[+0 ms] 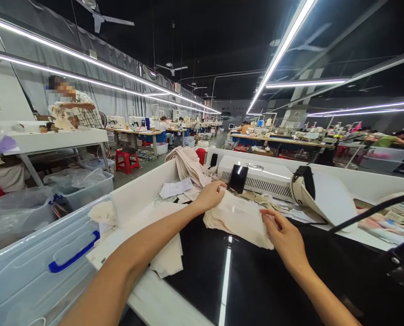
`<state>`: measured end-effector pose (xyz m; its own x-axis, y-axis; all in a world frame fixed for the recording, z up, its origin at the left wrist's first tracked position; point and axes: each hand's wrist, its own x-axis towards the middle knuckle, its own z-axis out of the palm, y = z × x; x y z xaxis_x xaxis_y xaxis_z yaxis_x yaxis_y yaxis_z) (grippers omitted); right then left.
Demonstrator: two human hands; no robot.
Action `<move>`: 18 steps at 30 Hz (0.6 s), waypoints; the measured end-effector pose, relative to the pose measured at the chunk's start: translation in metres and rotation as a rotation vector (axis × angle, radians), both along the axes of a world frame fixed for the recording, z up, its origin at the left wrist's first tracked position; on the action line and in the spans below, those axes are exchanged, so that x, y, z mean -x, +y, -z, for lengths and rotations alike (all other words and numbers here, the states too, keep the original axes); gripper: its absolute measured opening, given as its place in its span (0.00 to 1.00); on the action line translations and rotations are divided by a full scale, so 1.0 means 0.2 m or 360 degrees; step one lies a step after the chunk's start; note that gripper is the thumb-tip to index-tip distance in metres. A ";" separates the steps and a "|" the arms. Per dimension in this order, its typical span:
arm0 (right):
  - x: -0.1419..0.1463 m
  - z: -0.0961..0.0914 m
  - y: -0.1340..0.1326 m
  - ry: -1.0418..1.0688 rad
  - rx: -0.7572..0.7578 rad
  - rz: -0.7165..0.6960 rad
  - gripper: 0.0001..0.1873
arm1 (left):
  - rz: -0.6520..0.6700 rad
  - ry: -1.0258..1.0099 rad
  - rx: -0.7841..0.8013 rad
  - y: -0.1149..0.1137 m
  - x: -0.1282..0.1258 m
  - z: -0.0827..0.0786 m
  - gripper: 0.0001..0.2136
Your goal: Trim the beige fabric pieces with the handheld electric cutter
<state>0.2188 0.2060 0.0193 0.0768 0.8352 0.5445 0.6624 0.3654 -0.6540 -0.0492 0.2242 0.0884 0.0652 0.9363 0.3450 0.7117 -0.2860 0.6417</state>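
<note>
Cream fabric pieces (239, 213) lie in a loose stack on the glossy black tabletop (202, 267), a thin piece on top. At the stack's upper left corner, my left hand (212, 195) pinches the top piece between thumb and curled fingers. My right hand (285, 233) has its fingertips closed on the right edge of that same piece. More cream cloth (168, 260) hangs over the table's left side, below my left forearm. A folded pinkish-beige cloth bundle (186, 167) rests beyond my left hand, and a paper slip with writing (175, 187) lies beside it.
Behind the fabric stand a dark phone (238, 178) and a white vented machine housing (266, 174). A white cap with a dark strap (320, 192) sits to the right. A black curved arm (371, 210) reaches in from the right. A lidded blue bin (52, 244) borders the left side.
</note>
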 end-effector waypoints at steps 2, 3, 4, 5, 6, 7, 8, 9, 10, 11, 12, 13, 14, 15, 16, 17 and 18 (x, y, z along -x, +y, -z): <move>0.01 0.03 0.08 -0.0033 0.0063 0.0032 0.32 | -0.0014 0.0030 0.0031 0.02 0.01 0.06 0.13; 0.01 0.05 0.12 -0.0056 0.0090 0.0040 0.32 | -0.0018 0.0048 0.0050 0.02 0.01 0.08 0.14; 0.01 0.07 0.14 -0.0086 0.0111 0.0040 0.32 | -0.0020 0.0067 0.0072 0.02 0.01 0.11 0.16; 0.01 0.09 0.17 -0.0123 0.0129 0.0031 0.31 | -0.0022 0.0088 0.0098 0.02 0.01 0.14 0.17; 0.01 0.11 0.19 -0.0169 0.0147 0.0006 0.30 | -0.0023 0.0108 0.0127 0.02 0.00 0.17 0.18; 0.00 0.13 0.20 -0.0223 0.0164 -0.0032 0.29 | -0.0023 0.0127 0.0158 0.02 0.00 0.19 0.18; -0.01 0.15 0.21 -0.0283 0.0175 -0.0078 0.28 | -0.0022 0.0142 0.0192 0.02 -0.01 0.20 0.18; -0.02 0.17 0.21 -0.0346 0.0180 -0.0133 0.27 | -0.0019 0.0152 0.0223 0.01 -0.01 0.21 0.18; -0.03 0.19 0.21 -0.0401 0.0172 -0.0176 0.27 | -0.0011 0.0157 0.0252 0.01 -0.01 0.21 0.18; -0.04 0.20 0.21 -0.0448 0.0147 -0.0188 0.28 | -0.0005 0.0155 0.0275 0.01 -0.01 0.21 0.18; -0.05 0.22 0.20 -0.0498 0.0109 -0.0189 0.29 | -0.0001 0.0150 0.0295 0.01 0.01 0.20 0.18; -0.06 0.23 0.19 -0.0565 0.0038 -0.0189 0.30 | 0.0001 0.0142 0.0313 0.01 0.03 0.18 0.18; -0.07 0.24 0.17 -0.0629 -0.0044 -0.0200 0.31 | -0.0002 0.0135 0.0329 0.00 0.06 0.16 0.18; -0.07 0.25 0.16 -0.0686 -0.0129 -0.0228 0.31 | -0.0009 0.0131 0.0346 -0.01 0.11 0.14 0.18; -0.07 0.26 0.13 -0.0721 -0.0213 -0.0274 0.31 | -0.0020 0.0135 0.0364 -0.03 0.16 0.12 0.18; -0.06 0.26 0.11 -0.0726 -0.0283 -0.0334 0.31 | -0.0036 0.0146 0.0387 -0.06 0.23 0.09 0.18; -0.05 0.26 0.07 -0.0698 -0.0327 -0.0396 0.30 | -0.0059 0.0164 0.0413 -0.09 0.30 0.07 0.18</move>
<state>0.2291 0.2203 -0.0335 -0.3809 0.6721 0.6350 0.7341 0.6373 -0.2342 -0.1084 0.2057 0.0737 0.0518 0.9949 0.0869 0.7839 -0.0944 0.6137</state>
